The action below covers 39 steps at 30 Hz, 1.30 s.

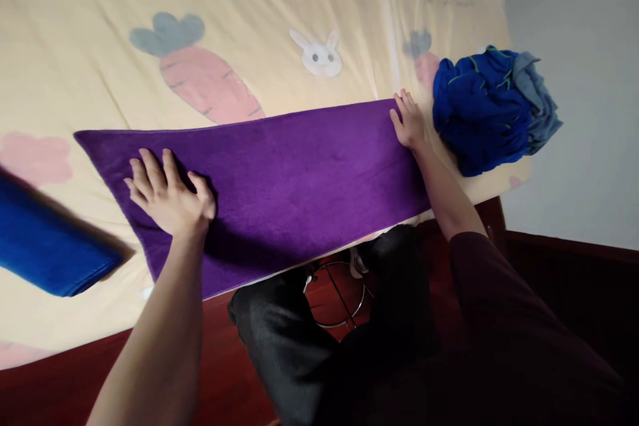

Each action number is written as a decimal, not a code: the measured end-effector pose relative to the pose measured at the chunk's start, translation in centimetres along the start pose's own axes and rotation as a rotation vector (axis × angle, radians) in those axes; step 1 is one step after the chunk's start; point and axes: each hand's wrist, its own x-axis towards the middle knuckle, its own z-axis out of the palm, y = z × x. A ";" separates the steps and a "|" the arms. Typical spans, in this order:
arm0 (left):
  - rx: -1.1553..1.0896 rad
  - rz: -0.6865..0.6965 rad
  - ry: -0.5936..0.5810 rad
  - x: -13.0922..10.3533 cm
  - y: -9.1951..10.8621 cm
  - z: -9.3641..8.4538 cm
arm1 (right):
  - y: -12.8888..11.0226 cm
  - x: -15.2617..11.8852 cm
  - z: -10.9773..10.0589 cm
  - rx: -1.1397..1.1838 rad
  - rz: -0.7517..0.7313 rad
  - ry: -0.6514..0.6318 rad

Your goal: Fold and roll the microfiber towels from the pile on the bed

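Note:
A purple towel (299, 173) lies spread out in a long, nearly flat strip along the near edge of the bed. Flat on its left part rests my left hand (172, 196), palm down with the fingers spread. My right hand (410, 121) touches the towel's far right corner, fingers stretched out and nothing gripped. To the right of that hand sits a crumpled pile of blue cloth (482, 110) with thin green lines, and grey-blue cloth (539, 103) at its right side.
A folded blue towel (50, 239) lies at the left on the bed. The cream bed sheet (359, 6) shows carrots and a rabbit. A grey wall (574, 80) stands at the right. Below are my dark-trousered legs (284, 319), a round metal frame (334, 323) and a red floor (219, 359).

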 end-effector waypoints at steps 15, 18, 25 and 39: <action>-0.014 -0.013 -0.022 0.0 0.0 -0.3 | -1.1 4.0 -1.9 -0.080 0.005 0.070; -0.002 -0.012 -0.032 0.0 0.1 -0.3 | -5.8 -1.1 0.4 -0.074 -0.014 0.152; 0.021 -0.005 -0.054 0.0 -0.1 -0.4 | -3.1 -8.9 -0.5 -0.055 0.003 -0.092; -0.002 -0.021 -0.103 -0.1 0.3 -0.4 | -3.3 -22.6 -1.3 0.010 0.168 -0.065</action>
